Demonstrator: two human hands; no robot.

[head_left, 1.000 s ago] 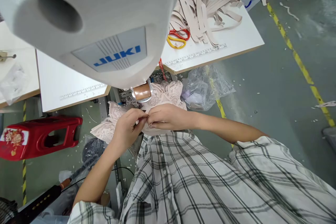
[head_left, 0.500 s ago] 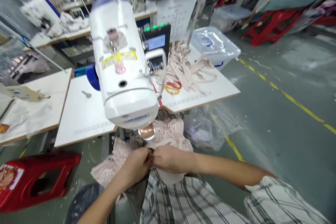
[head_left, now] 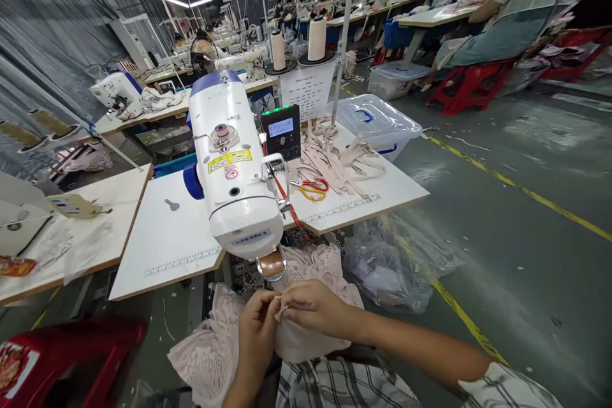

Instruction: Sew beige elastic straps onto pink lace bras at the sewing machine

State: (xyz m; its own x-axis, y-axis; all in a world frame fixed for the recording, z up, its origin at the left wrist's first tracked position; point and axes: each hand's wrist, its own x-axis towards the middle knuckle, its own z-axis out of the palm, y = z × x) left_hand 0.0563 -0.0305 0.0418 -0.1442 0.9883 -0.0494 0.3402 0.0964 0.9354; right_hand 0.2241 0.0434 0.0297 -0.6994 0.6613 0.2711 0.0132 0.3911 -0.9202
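— Below the sewing machine [head_left: 236, 185], head view, which is the only one I have: my left hand [head_left: 255, 331] and right hand [head_left: 313, 309] meet fingertip to fingertip over the pale lace fabric [head_left: 215, 347]. Both are pinched on a small fold or edge of it, the left from below, the right from above.

— Where does the rest of the cloth lie?

— It bunches in my lap and spills left and down off the machine bed. Another heap of it sits just behind my hands, under the copper-coloured part [head_left: 271, 266] at the machine's head. Whether any of it touches the needle I cannot tell; that spot is hidden.

— So what worries you?

— Three things, as I judge it. The pinch is tiny, on thin openwork, so a tug from the hanging weight could pull the edge out of my fingertips. My hands work close under the machine head, and if the fold drifts forward, fingers go with it. And the lace could snag on the bed edge.

— Anything on the table [head_left: 368, 201] in the way?

— Not close. The scissors [head_left: 313, 188] with red and yellow handles lie beside a pile of beige strips [head_left: 335, 159], well apart from my hands. A clear plastic bag [head_left: 392, 261] slumps below the table edge, near my right forearm; a wide sweep of the arm could catch it.
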